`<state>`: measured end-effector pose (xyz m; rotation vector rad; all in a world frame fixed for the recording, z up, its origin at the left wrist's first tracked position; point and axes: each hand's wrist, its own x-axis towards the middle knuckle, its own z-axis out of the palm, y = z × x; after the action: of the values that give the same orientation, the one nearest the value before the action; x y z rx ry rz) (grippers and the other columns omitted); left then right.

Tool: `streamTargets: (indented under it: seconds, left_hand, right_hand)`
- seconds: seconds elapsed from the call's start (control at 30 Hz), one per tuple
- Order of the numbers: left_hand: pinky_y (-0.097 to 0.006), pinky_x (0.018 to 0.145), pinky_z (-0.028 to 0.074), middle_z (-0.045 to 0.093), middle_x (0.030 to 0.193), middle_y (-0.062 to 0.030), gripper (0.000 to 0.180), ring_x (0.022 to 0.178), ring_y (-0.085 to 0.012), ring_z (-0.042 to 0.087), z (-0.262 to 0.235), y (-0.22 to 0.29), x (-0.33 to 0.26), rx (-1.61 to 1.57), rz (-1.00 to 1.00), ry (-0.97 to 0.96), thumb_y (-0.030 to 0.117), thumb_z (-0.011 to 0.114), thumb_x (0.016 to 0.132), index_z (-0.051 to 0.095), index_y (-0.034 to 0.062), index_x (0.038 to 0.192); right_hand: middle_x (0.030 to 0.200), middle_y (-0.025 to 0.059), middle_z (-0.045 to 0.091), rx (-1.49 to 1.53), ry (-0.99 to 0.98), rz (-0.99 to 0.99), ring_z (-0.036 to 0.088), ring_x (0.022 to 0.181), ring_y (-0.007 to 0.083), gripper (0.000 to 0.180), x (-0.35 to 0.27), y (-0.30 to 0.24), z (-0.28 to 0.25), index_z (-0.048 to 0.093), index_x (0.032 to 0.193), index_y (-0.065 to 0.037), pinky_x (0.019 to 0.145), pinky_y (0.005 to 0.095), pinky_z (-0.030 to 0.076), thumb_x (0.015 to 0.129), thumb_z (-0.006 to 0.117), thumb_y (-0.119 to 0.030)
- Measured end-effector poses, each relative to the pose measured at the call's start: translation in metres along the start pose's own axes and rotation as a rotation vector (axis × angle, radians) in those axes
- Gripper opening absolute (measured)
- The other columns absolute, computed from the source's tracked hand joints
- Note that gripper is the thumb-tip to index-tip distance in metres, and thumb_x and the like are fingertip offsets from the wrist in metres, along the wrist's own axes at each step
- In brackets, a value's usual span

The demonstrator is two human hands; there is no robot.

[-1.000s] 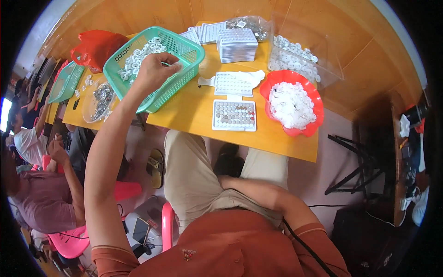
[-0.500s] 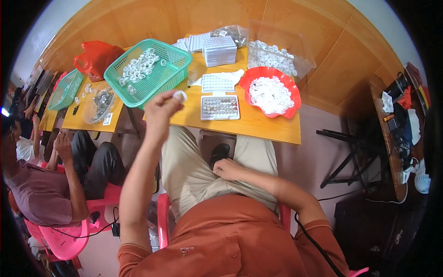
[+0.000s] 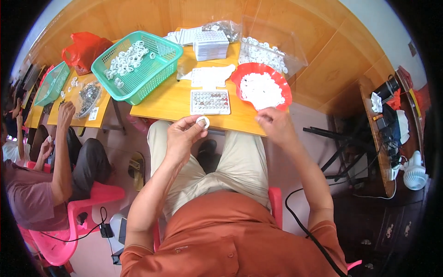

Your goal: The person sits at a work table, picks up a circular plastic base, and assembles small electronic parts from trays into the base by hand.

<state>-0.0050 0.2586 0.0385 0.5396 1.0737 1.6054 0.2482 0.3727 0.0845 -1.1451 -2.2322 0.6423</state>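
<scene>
L hand (image 3: 182,138) was positioned at frame ctr, just below the near edge of the table (image 3: 161,107). State: pinching, w/ thumb and forefinger closed on a white ring (image 3: 206,121). The ring sat at the fingertips, i.e. at the upper R of that hand, w/ its flat side turned approx. toward the viewer (part of it was covered by the fingers). In frame it appeared directly below the white tray (image 3: 210,112), which held rows of small round pieces.

R hand (image 3: 278,125) was located R of ctr, well apart from the ring, w/ fingers bent and fingertips at the lower rim of the red bowl (image 3: 287,94). Whether it gripped anything, or touched the rim, could not be determined. The bowl contained a heap of small white pieces (image 3: 260,90).

Adjacent items: green basket (image 3: 138,90), upper L of frame, w/ loose white rings (image 3: 127,60) inside; stack of white trays (image 3: 211,48), upper ctr; clear bin (image 3: 295,53), upper R of ctr.
</scene>
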Motion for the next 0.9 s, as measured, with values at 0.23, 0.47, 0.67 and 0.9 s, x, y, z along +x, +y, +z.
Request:
streamTargets:
  seconds: [0.23,0.47,0.67,0.9]
  left_hand:
    - [-0.026,0.073,0.058,0.068,0.101,-0.0106,0.022,0.085,-0.0154,0.067,-0.008,-0.005,-0.008,-0.038,-0.051,-0.002,0.003,0.065,0.089,0.063,-0.0032,0.110]
    - [-0.024,0.074,0.057,0.068,0.101,-0.0097,0.022,0.085,-0.0133,0.066,-0.008,-0.007,-0.007,-0.004,-0.075,-0.026,0.004,0.065,0.090,0.064,-0.0027,0.111]
    - [-0.025,0.071,0.058,0.068,0.099,-0.0111,0.024,0.081,-0.0149,0.067,-0.012,-0.009,-0.009,0.011,-0.070,-0.018,0.001,0.063,0.089,0.062,-0.0043,0.113]
    - [-0.026,0.070,0.057,0.068,0.095,-0.0103,0.024,0.079,-0.0146,0.067,-0.005,-0.015,-0.013,0.051,-0.079,-0.025,0.002,0.064,0.089,0.062,-0.0031,0.112]
  right_hand:
    - [0.101,0.0144,0.066,-0.484,-0.218,-0.140,0.062,0.096,0.0311,0.026,0.041,0.016,-0.025,0.069,0.096,-0.003,0.084,0.0419,0.049,0.080,0.070,-0.024]
    - [0.105,0.0135,0.062,-0.684,-0.370,-0.087,0.056,0.106,0.0328,0.026,0.042,0.034,-0.011,0.069,0.097,-0.004,0.091,0.0441,0.046,0.079,0.069,-0.024]
    - [0.098,0.0172,0.063,-0.704,-0.273,-0.189,0.058,0.099,0.0351,0.016,0.042,0.049,0.000,0.068,0.085,0.001,0.084,0.0459,0.049,0.073,0.058,-0.003]
    - [0.102,0.0169,0.064,-0.681,-0.246,-0.148,0.059,0.100,0.0337,0.017,0.036,0.044,-0.003,0.068,0.089,0.001,0.084,0.0448,0.050,0.077,0.057,-0.003]
